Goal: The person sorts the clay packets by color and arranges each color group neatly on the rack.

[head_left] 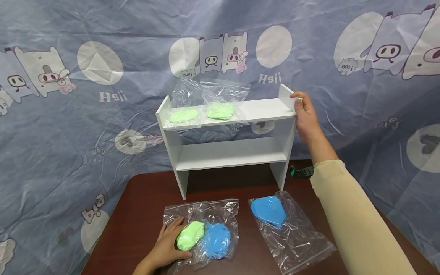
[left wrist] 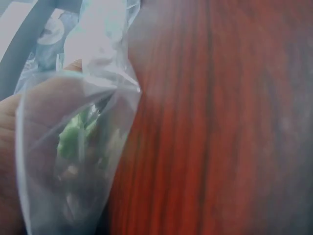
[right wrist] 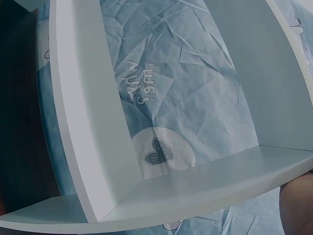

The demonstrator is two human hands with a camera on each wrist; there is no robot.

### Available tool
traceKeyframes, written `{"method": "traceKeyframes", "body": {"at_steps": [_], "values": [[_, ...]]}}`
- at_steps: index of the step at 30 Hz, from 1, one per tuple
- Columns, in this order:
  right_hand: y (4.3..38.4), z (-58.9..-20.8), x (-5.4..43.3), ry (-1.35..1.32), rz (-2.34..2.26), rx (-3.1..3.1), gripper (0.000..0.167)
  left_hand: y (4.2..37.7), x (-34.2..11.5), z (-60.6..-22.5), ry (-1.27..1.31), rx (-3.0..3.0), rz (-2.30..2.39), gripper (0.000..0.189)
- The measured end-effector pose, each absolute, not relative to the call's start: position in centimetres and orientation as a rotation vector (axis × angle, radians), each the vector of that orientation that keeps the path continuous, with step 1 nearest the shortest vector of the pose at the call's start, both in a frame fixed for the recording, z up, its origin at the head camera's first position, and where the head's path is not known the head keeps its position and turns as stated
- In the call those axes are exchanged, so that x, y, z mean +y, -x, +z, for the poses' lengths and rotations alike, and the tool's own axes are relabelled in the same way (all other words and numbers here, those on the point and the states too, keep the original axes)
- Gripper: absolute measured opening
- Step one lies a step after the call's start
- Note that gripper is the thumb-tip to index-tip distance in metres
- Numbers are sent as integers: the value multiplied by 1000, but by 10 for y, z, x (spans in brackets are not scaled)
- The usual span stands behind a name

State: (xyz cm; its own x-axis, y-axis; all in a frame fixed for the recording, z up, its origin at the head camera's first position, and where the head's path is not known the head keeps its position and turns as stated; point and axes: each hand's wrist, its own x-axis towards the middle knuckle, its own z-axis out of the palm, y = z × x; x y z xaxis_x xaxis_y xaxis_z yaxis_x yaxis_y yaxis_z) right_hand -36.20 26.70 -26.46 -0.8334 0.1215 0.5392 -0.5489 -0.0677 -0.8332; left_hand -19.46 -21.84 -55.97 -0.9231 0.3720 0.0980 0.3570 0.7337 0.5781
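Note:
My left hand (head_left: 166, 244) grips a clear zip bag with a light green clay-like lump (head_left: 190, 235), thumb and fingers on either side of the lump. In the left wrist view, clear plastic (left wrist: 73, 196) hangs across the hand, with the green lump (left wrist: 73, 139) partly visible behind it. My right hand (head_left: 307, 118) holds the upper right side panel of a white two-tier shelf (head_left: 233, 151). Next to the green lump lies a bagged blue lump (head_left: 218, 240). Two bagged green lumps sit on the top board: one (head_left: 184, 115) at its left end, another (head_left: 220, 110) near the middle.
Another zip bag with a blue lump (head_left: 269, 211) lies at the right of the dark red table (head_left: 137, 206). A dark strap-like item (head_left: 302, 171) is behind the shelf's right leg. A blue patterned cloth (head_left: 137, 76) hangs behind everything.

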Motion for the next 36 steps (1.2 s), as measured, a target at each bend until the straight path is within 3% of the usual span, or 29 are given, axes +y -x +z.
{"method": "traceKeyframes", "body": {"at_steps": [14, 29, 36], "values": [[354, -261, 264, -447, 1916, -1802, 24, 194, -217, -560, -607, 2926, 1072, 90], [335, -251, 255, -452, 1911, -1809, 24, 194, -214, -546, -509, 2880, 1118, 96], [334, -252, 256, -439, 1902, -1820, 24, 194, -213, -535, -421, 2874, 1148, 90]]}}
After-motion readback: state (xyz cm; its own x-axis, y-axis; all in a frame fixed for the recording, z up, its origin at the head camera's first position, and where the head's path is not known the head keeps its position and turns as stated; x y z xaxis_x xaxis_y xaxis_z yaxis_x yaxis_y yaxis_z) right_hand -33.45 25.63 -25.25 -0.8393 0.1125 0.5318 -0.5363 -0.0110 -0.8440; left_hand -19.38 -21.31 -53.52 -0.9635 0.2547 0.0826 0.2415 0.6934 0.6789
